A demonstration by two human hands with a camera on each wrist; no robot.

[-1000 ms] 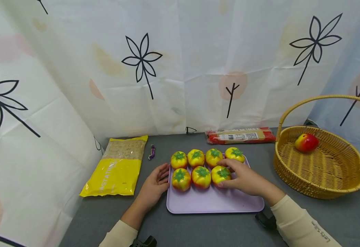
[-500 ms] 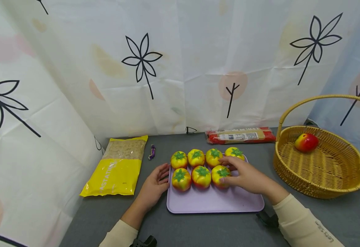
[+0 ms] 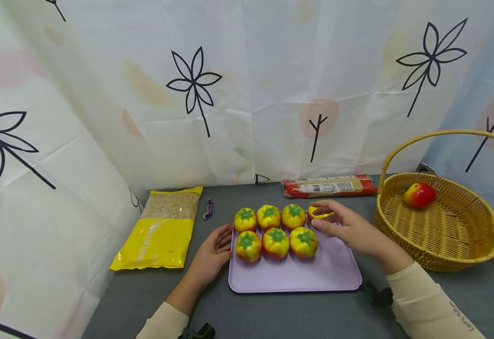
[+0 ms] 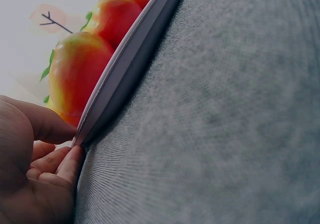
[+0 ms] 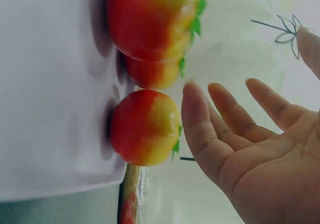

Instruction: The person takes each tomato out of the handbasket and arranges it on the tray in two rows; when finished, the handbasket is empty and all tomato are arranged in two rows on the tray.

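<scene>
A lilac tray (image 3: 293,278) bears several yellow-red tomatoes with green leafy tops, in two rows; one of the front row is this tomato (image 3: 303,242). My left hand (image 3: 211,256) stays at the tray's left side, its thumb and fingertips touching the rim in the left wrist view. My right hand (image 3: 352,230) reaches over the tray's back right corner, fingers extended around the back-row end tomato (image 3: 318,214) and partly covering it. In the right wrist view the fingers (image 5: 197,116) are spread and nearly straight above the tomatoes, with nothing held.
On the right stands a wicker basket (image 3: 450,254) with a tall handle and one red-yellow fruit (image 3: 419,195) inside. A yellow bag (image 3: 162,240) lies at left, a purple-wrapped candy (image 3: 208,209) beside it. Behind the tray is a red-ended packet (image 3: 329,186).
My right hand has left the front row's right-end tomato, which stays on the tray, and moved back and right to the tomato at the back corner. My left hand stays put.
</scene>
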